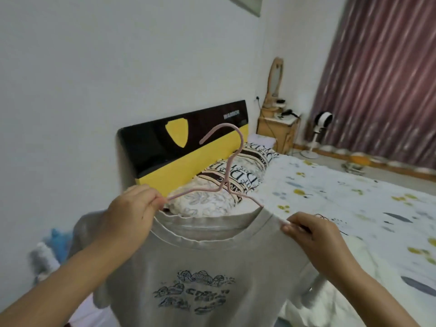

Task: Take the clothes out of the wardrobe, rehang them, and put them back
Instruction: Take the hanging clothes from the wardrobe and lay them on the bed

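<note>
Both hands hold T-shirt; headboard reads "WARRIOR".

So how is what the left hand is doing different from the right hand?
The left hand pinches the pink hanger by its bare arm, while the right hand pinches the grey T-shirt at its shoulder. The left hand sits a little higher in the picture than the right hand. Both have curled fingers and hold the shirt up above the bed.
</note>
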